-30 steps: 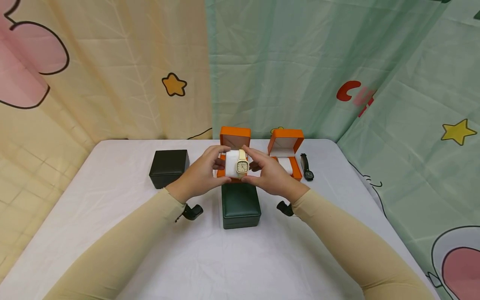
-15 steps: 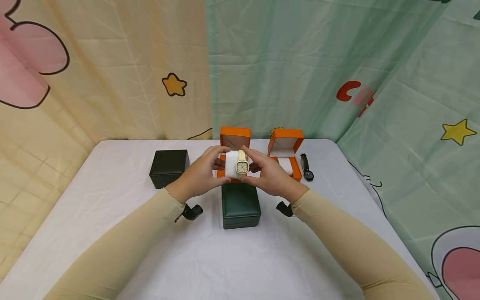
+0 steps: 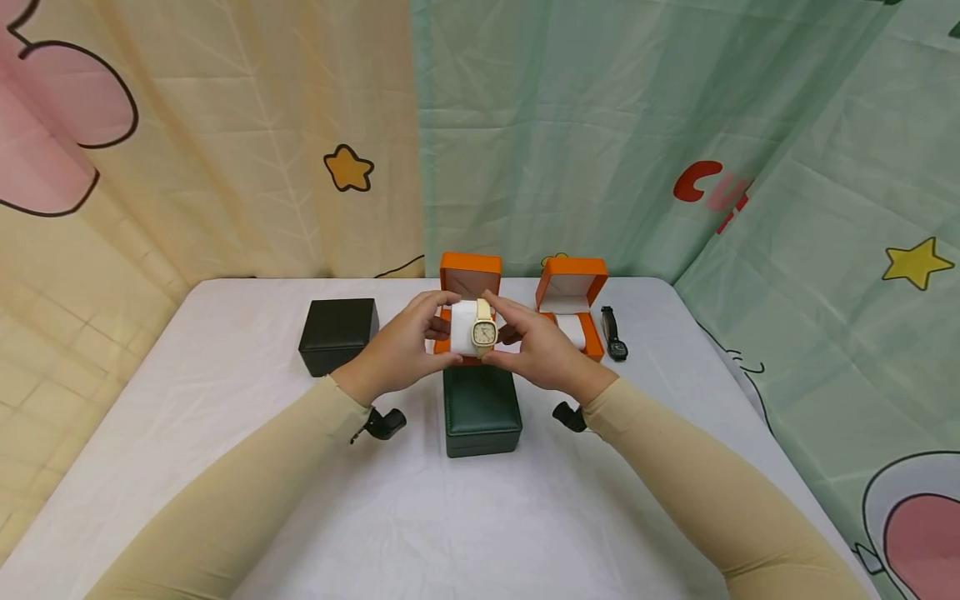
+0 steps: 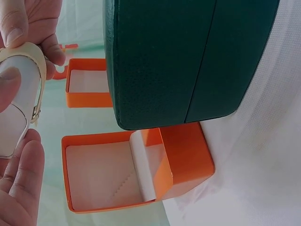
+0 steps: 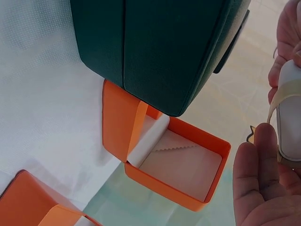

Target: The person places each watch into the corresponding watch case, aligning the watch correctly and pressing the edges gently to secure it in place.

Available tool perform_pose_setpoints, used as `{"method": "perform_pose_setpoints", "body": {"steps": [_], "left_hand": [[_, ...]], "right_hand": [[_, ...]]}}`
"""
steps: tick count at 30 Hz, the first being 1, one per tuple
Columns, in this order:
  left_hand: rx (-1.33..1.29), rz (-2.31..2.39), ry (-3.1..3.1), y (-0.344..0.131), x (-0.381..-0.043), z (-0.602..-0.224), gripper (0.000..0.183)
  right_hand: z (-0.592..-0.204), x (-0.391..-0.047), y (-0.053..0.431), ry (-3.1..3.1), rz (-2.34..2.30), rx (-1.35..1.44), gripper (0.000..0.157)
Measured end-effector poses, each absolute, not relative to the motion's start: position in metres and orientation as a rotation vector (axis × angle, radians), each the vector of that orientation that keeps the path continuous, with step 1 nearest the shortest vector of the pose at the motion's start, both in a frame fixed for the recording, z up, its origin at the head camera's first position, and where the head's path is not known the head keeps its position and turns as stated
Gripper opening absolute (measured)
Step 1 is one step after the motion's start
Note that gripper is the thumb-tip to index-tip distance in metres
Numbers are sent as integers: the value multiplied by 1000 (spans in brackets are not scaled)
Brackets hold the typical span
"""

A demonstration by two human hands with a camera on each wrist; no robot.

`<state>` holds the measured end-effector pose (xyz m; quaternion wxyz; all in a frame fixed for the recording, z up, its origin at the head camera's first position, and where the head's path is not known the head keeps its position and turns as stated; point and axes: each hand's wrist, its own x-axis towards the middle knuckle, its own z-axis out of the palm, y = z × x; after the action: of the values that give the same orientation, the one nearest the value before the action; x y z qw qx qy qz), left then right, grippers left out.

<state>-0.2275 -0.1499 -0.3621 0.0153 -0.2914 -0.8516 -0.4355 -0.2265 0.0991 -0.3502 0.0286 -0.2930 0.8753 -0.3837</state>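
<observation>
A cream-strapped wristwatch [image 3: 484, 333] with a square dial is wrapped round a white cushion [image 3: 462, 329], toward its right end. My left hand [image 3: 397, 342] holds the cushion's left end between thumb and fingers. At the other end, my right hand [image 3: 543, 346] grips the strapped part from above and below. In the left wrist view, the strap's buckle [image 4: 35, 113] shows on the side of the cushion. Both hands are raised in front of an open orange watch box [image 3: 470, 268] and beyond a closed green box [image 3: 480, 412].
A second open orange box [image 3: 592, 333] holds a white cushion [image 3: 572, 332], with a black wristwatch [image 3: 615, 337] lying to its right. A closed black box [image 3: 339, 325] stands left of my left hand. Patterned curtains [image 3: 637, 150] hang behind the white-covered table [image 3: 450, 533].
</observation>
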Motion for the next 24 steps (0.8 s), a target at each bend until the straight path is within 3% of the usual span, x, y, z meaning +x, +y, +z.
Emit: {"method": "perform_pose_setpoints", "body": {"steps": [24], "left_hand": [[-892,-1372,-2664,-146,-225,-360,77]], "right_hand": [[-350,-226,96,2650,-1235,-864,92]]}}
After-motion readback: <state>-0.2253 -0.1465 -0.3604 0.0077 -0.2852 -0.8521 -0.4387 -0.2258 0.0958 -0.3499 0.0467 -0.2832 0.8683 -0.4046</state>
